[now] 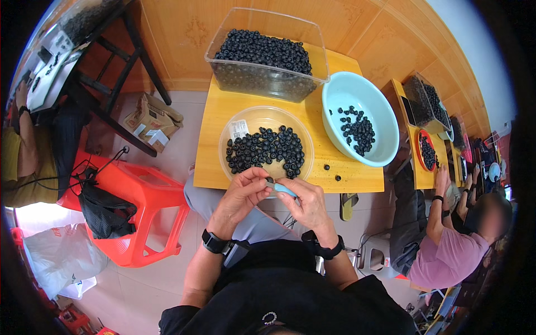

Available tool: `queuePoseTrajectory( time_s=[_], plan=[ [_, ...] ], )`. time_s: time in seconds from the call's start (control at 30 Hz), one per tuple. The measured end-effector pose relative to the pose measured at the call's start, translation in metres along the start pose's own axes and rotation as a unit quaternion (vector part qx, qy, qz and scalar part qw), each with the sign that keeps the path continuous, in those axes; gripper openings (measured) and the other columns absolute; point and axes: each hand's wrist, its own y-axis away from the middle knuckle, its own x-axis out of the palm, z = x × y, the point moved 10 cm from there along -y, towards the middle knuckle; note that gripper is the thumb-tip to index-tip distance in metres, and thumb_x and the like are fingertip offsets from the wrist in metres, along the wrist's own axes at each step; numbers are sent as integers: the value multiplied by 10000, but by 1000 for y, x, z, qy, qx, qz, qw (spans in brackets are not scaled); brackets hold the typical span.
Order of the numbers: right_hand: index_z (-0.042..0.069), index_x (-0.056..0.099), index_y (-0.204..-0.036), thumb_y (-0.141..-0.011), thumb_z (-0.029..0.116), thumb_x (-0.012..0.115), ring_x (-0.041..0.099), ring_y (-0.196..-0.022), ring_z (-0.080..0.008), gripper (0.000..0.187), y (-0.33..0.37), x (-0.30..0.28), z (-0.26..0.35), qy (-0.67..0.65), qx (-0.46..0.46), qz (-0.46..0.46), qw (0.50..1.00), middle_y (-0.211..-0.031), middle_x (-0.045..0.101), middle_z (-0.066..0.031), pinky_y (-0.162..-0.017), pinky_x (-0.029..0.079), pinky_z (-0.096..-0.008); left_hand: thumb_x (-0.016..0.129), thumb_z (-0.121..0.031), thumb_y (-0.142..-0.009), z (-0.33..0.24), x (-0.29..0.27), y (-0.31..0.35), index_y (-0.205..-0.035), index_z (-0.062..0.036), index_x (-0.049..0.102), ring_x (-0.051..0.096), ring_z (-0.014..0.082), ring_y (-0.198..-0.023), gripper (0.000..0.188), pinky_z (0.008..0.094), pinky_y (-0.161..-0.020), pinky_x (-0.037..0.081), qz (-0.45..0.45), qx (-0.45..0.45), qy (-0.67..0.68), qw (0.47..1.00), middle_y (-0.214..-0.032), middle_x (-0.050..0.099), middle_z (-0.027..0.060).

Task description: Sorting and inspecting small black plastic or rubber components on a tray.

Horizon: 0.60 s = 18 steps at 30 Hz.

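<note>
My left hand [244,192] pinches a small black round piece [269,180] between thumb and fingertips. Closed around the light-blue handle of a small knife [285,190] is my right hand [307,202]; its short grey blade meets the piece. Both hands are over the near rim of a clear round tub [224,139], which holds many black bead-like pieces [265,149], some showing a hole, and a white label. To the right, a light-blue basin [335,131] has a smaller heap of black pieces [358,131]. Two loose pieces [338,178] lie on the yellow table [207,167].
A clear rectangular bin [262,84] full of black pieces stands at the table's back. Left are a red stool [134,223] with a black mesh bag [106,206] and a cardboard box [153,120]. People sit at tables on both sides; a red plate [419,151] is at right.
</note>
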Motion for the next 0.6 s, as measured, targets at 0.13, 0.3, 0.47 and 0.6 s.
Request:
queuePoseTrajectory(
  time_s=[0.13, 0.3, 0.47, 0.6],
  plan=[
    [44, 645, -984, -805, 167, 650, 617, -569, -235, 217, 1, 0, -2, -5, -5, -7, 1000, -733, 615, -97, -507, 473, -319, 611, -29, -849, 2, 0, 0, -1003, -39, 576, 641, 124, -798, 159, 226, -722, 531, 0, -6, 4, 1000, -916, 639, 59],
    [13, 649, -972, -799, 141, 650, 531, -501, -199, 215, 1, -3, -2, -12, -25, -28, 999, -710, 605, -116, -457, 400, -294, 615, -36, -849, 4, 0, -1, -997, -39, 577, 642, 127, -794, 153, 227, -718, 531, -1, -12, 16, 1000, -910, 640, 61],
    [76, 647, -978, -799, 180, 655, 596, -542, -236, 207, 0, -2, -7, 6, -19, -20, 1000, -711, 603, -81, -491, 459, -326, 618, -44, -848, 5, 0, -2, -988, -41, 578, 634, 124, -774, 145, 227, -705, 529, 4, -14, 18, 1000, -907, 640, 63],
    [68, 654, -958, -805, 195, 650, 606, -572, -273, 199, -3, 0, -11, 21, -30, -22, 999, -732, 629, -98, -519, 471, -350, 619, -38, -842, 7, -5, -3, -981, -37, 579, 622, 124, -747, 144, 229, -696, 525, 8, -28, 42, 999, -903, 638, 69]
  ],
)
